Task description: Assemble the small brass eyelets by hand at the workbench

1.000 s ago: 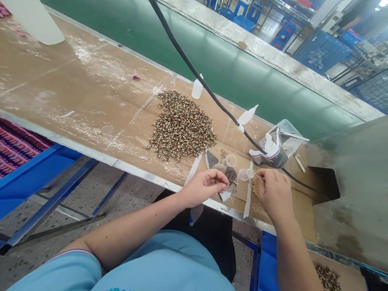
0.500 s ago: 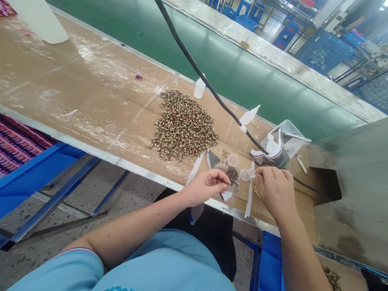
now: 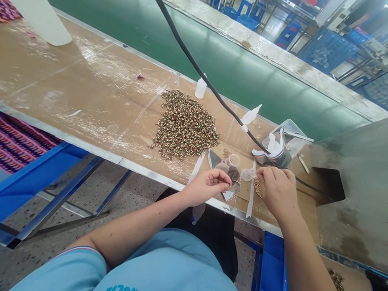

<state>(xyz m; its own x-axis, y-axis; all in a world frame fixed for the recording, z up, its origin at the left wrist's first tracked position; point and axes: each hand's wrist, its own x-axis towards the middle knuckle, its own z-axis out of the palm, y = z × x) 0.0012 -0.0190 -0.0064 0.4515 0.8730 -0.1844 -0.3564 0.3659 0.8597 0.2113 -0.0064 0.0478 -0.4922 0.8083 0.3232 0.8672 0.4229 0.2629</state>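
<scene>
My left hand point(image 3: 210, 187) is closed in a pinch above the near edge of the table; something tiny may be at its fingertips, too small to name. To its right my right hand point(image 3: 278, 189) is also closed, thumb and forefinger together. A small clear round plastic piece point(image 3: 248, 174) appears right at these fingertips, but I cannot tell whether they grip it. Beneath and beside the right hand lie small gold-coloured beads point(image 3: 257, 187). Between the hands are dark grey scraps point(image 3: 233, 174) and a clear ring point(image 3: 234, 160). A large heap of small gold-and-red pieces point(image 3: 186, 126) lies beyond my left hand.
A small white bottle point(image 3: 200, 88) and a white nozzle bottle point(image 3: 251, 115) are near the far edge. A black cable point(image 3: 193, 59) hangs across the view. A clear tray point(image 3: 293, 134) sits behind a dark striped pouch point(image 3: 277, 157). A metal panel point(image 3: 366, 186) stands at right.
The whole view has shifted slightly to the right. Both hands keep nearly the same pose and place over the table.
</scene>
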